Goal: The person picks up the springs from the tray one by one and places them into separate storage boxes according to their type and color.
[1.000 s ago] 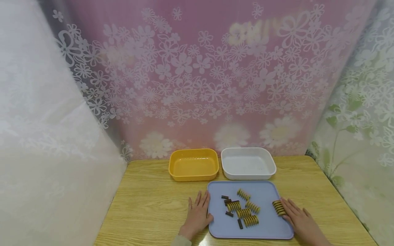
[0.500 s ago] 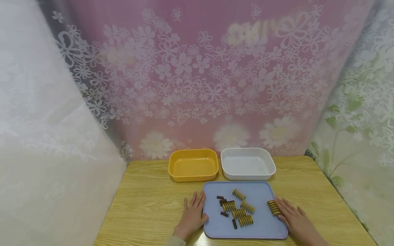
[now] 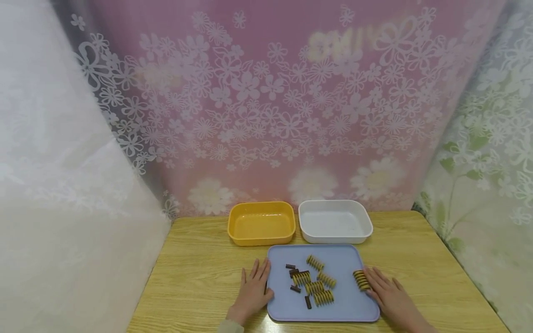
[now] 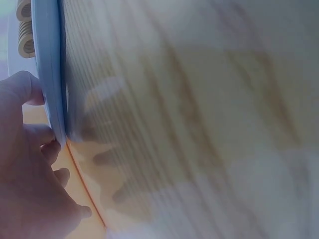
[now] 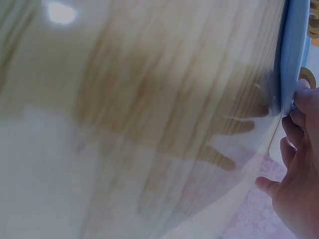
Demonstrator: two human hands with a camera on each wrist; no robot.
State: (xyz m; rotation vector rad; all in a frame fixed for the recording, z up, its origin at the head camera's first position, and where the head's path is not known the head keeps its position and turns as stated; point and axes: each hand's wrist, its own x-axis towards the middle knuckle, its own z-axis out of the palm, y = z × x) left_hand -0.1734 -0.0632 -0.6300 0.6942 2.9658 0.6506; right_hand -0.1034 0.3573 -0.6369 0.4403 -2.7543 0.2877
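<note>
A pale blue tray [image 3: 341, 310] lies on the wooden table between both hands. On it are several large yellow-and-dark coil springs [image 3: 323, 297] and several small dark springs [image 3: 308, 303]. My left hand [image 3: 251, 291] touches the tray's left side, its fingers stretched forward and spread, the thumb over the rim in the left wrist view. Against the right side rests my right hand [image 3: 389, 296], fingers extended along the edge. One yellow coil spring [image 3: 361, 280] lies right beside its fingertips. The undersides of the fingers are partly hidden behind the tray's edge.
Behind the tray stand a yellow bin [image 3: 261, 224] and, to its right, a white bin [image 3: 335, 222]. A pink floral curtain [image 3: 266, 115] hangs at the back, with pale sheets on both sides. The wooden table [image 3: 195, 277] extends left and right of the tray.
The tray has slid left with its springs, and both hands have moved left along with it. Both bins have stayed in place.
</note>
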